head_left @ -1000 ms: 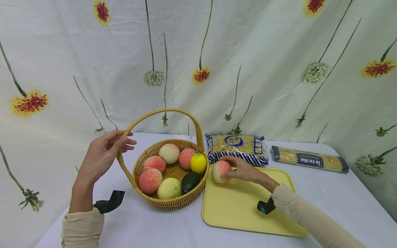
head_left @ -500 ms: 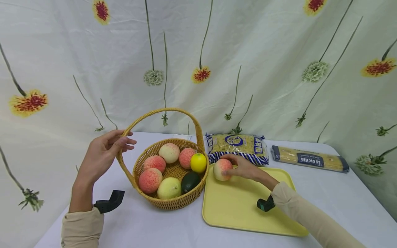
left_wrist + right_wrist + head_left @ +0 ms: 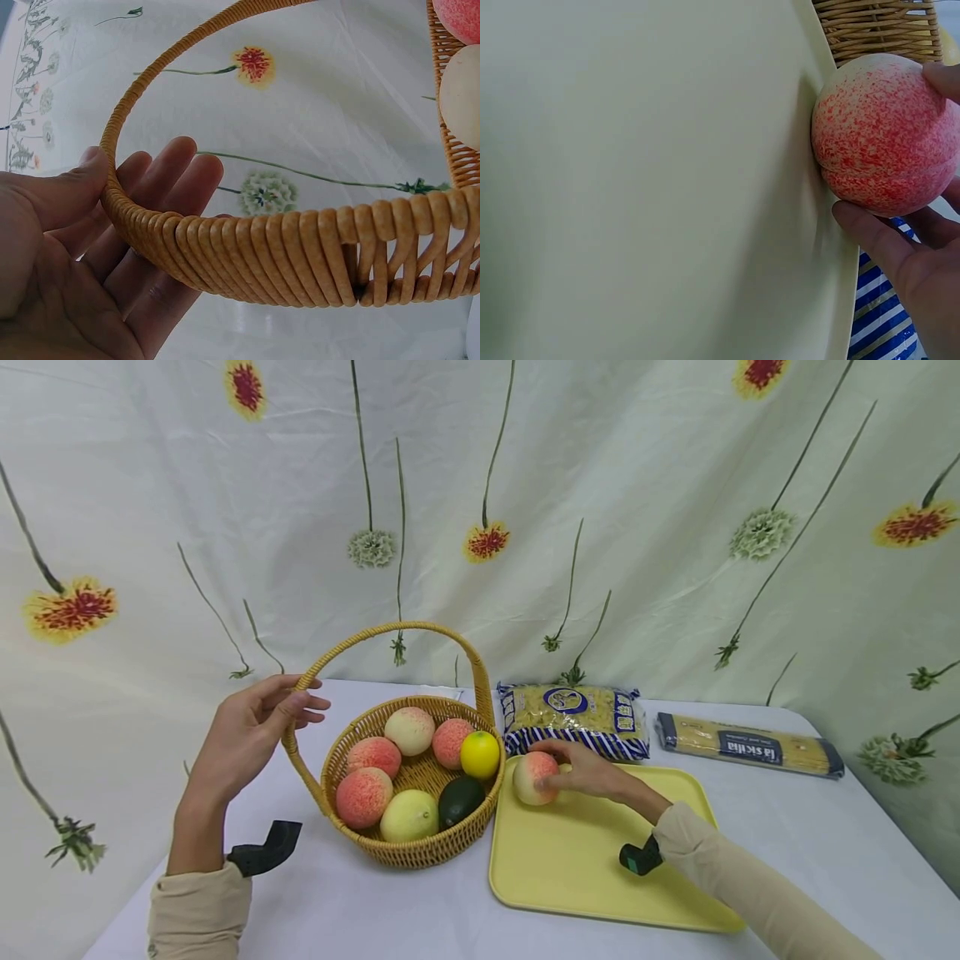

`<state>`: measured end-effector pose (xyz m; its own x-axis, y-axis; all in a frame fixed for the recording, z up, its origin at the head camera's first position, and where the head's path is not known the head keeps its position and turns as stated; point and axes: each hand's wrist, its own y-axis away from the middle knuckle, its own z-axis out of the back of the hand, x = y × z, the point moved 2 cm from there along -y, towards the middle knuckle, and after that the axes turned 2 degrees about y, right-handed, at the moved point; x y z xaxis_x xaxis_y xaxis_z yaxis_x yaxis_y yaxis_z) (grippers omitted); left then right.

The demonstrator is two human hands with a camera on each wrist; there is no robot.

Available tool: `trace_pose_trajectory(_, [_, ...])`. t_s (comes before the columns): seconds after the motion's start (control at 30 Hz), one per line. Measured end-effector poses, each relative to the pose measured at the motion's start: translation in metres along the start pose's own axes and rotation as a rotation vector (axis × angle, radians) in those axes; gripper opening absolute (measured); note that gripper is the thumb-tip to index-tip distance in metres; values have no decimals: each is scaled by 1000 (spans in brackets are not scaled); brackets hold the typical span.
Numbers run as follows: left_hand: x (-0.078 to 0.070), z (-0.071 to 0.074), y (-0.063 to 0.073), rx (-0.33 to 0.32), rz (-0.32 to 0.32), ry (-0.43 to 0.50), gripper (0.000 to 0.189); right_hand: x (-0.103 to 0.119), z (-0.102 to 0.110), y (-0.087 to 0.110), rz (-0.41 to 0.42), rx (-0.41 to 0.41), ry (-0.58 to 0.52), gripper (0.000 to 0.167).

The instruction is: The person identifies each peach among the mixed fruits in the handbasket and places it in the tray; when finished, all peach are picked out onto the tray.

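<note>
Wicker handle [image 3: 420,627] in one hand, blushed peach [image 3: 532,778] in the other

Beige sleeves [image 3: 198,910] reach in from the near edge over a white tablecloth [image 3: 337,902], a black wrist mount [image 3: 266,849] on each arm. The person's left hand [image 3: 247,735] holds the handle's left side between thumb and fingers. The right hand [image 3: 588,770] grasps the red-and-cream peach over the far left corner of a yellow tray [image 3: 600,852]; whether the fruit touches the tray cannot be told.

Just beside the tray stands the woven basket [image 3: 416,857]. At its front sit a pale yellow-green fruit [image 3: 409,817], a dark green avocado [image 3: 461,802] and a red peach [image 3: 364,797]; behind them are a second red peach [image 3: 372,757], a bright yellow citrus [image 3: 479,755], a pink peach [image 3: 453,743] and, farthest back, a cream peach [image 3: 410,731].

Beyond the tray, a blue-striped pasta bag [image 3: 566,710] lies left of a long spaghetti packet [image 3: 750,745], before a flower-print backdrop [image 3: 645,485].
</note>
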<state>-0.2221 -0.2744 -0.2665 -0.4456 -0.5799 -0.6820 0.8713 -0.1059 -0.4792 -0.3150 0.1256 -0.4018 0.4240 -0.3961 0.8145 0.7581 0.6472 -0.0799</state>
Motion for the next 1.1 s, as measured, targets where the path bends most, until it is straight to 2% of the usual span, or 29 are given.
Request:
trace_pose_trajectory(0.3, [0,0,0,-2,1,0,29,2,-2,-1,-29,24,47,56])
trace_pose_trajectory(0.7, [1,0,0,-6,-3,0,29,5,-5,0,1,53,102,58])
trace_pose_trajectory(1.1, [2,0,0,-3,4,-3,29,2,-6,1,-10,69,84,63])
